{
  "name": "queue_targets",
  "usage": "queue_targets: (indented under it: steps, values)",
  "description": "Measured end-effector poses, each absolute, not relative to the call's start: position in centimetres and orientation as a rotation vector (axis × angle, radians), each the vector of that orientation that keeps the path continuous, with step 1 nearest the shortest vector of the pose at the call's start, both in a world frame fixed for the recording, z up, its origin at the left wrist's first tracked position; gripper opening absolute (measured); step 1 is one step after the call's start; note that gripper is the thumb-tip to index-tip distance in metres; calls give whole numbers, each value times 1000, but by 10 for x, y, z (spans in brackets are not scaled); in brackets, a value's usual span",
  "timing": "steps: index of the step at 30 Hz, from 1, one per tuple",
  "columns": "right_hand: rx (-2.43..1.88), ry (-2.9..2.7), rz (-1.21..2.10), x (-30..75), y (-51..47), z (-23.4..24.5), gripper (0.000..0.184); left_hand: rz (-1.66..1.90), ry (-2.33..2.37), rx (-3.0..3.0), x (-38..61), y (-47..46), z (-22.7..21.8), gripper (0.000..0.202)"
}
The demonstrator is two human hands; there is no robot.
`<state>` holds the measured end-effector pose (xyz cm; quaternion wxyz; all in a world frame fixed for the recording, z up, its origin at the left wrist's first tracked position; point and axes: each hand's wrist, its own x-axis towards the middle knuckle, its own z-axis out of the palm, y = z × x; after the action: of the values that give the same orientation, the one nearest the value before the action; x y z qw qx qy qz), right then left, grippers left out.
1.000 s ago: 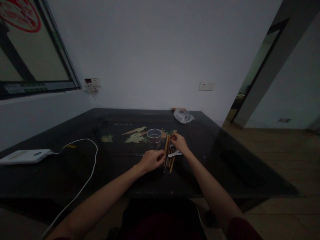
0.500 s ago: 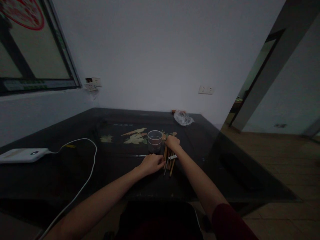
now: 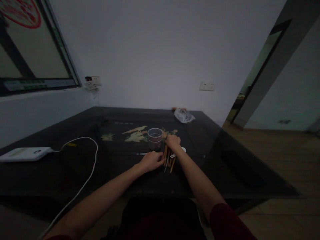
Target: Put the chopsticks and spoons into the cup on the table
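Note:
Thin wooden sticks [image 3: 172, 165], several in a loose bundle, lie on the dark table, with a slimmer grey stick [image 3: 166, 165] among them. My right hand [image 3: 173, 142] is closed over their far ends; its fingertips are hidden. My left hand [image 3: 151, 161] rests at the bundle's left side, fingers curled and thumb side touching the sticks; whether it pinches one is unclear. A small white spoon [image 3: 173, 155] lies across the bundle, partly under my right wrist. Just beyond my left hand stands a clear plastic cup [image 3: 155, 139], upright.
On the left, a white power bank [image 3: 26, 154] has a white cable [image 3: 93, 166] running off the table's front edge. A crumpled clear plastic bag [image 3: 184, 115] lies by the wall. A dark long object [image 3: 241, 168] is at the right of the table [image 3: 120, 166].
More of the white spoon shows to the right of my right wrist. Both hands stay at the sticks almost unmoved, and the view has shifted slightly.

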<state>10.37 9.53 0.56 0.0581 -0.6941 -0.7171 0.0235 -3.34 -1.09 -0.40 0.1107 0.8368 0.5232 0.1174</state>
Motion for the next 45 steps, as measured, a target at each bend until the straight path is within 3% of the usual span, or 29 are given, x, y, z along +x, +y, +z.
queue_targets:
  steps: [20,45]
  values:
    - [-2065,-2150,-7,98,92,6,26,337,1562,2460,-33,-8,-6,29]
    - [-2031,-2109,217,97,91,10,32,344,1567,2433,-37,-7,-4,28]
